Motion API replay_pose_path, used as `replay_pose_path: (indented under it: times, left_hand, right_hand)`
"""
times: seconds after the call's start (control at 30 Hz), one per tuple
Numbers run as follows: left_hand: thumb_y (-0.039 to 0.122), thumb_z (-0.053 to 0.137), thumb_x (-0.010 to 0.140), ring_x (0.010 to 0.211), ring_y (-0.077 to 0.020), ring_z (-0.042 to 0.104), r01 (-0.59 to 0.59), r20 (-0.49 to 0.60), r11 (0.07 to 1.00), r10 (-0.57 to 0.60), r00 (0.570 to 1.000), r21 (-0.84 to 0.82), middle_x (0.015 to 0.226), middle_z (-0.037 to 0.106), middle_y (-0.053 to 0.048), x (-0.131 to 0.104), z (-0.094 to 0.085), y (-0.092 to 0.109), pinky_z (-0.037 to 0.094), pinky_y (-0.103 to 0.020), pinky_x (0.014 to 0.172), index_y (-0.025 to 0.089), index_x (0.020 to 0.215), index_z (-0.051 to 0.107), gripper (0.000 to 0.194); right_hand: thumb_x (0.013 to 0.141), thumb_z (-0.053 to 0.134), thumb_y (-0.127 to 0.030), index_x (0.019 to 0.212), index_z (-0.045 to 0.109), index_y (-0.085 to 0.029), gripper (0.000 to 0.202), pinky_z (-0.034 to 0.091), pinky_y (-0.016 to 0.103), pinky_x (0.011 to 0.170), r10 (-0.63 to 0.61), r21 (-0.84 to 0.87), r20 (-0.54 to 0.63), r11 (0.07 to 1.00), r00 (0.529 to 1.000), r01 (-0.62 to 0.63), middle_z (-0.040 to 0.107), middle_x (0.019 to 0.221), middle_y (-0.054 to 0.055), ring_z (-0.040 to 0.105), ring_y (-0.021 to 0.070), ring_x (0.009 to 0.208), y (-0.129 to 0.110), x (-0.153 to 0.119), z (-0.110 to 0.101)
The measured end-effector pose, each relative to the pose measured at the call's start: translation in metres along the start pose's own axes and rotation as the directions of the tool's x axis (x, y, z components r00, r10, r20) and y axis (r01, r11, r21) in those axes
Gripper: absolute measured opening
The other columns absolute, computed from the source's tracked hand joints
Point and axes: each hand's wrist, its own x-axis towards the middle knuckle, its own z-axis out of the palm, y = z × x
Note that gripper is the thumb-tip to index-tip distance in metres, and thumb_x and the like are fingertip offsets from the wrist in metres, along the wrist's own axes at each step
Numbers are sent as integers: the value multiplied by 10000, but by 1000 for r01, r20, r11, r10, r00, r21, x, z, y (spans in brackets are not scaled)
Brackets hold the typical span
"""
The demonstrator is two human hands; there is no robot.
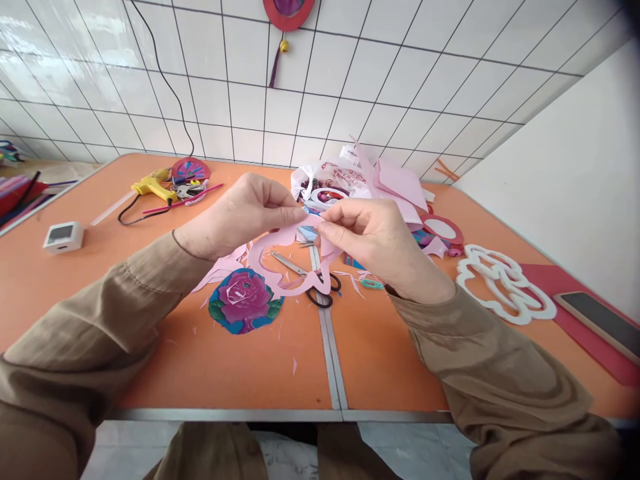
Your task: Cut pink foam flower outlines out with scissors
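Note:
Both my hands hold a pink cut-out frame (260, 260) with a wavy outline and an open middle, raised over the table. My left hand (245, 217) pinches its upper edge between thumb and fingers. Close beside it, my right hand (367, 233) pinches the same edge, and a strip of pink hangs below those fingers. Under the frame lie scissors (293, 265) with black handles, partly seen through the opening. A round piece with a purple rose print (245, 300) rests on the table just below and left of the frame.
A yellow glue gun (155, 187) and pliers (189, 190) lie back left, near a small white box (63, 237). Pink sheets (400, 187) and a plastic bag (345, 177) stand at the back. White wavy frames (505, 287) and a phone (600, 323) are right. Pink scraps (227, 267) litter the orange table (225, 380).

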Motion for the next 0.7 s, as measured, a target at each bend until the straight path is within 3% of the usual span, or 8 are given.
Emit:
replay_pose_path:
  times: [0.23,0.43,0.7]
  left_hand:
    - [229,716,804,526,-82,537,-11,68,997,16,998,-72,582,628,-6,2,-1,-1,419,-207,502,150,607,674,217]
    - [269,739,821,514,-77,545,2,153,995,14,988,-102,594,639,-4,1,-1,2,463,-202,528,131,649,700,223]
    - [204,739,796,499,-64,476,-61,276,996,79,958,-72,553,599,16,4,-3,-2,387,-186,488,136,646,726,165]
  right_hand:
    - [823,691,-295,636,603,-208,224,371,243,381,68,35,41,997,997,-70,548,492,-43,497,102,414,-4,-2,-4]
    - [796,711,-287,573,551,-207,287,285,250,412,83,9,101,996,991,-84,479,505,-34,408,88,456,-4,-1,-8]
    - [792,747,-341,585,577,-198,304,279,264,450,112,-25,190,994,975,-109,472,529,-23,394,91,499,-2,-1,-9]
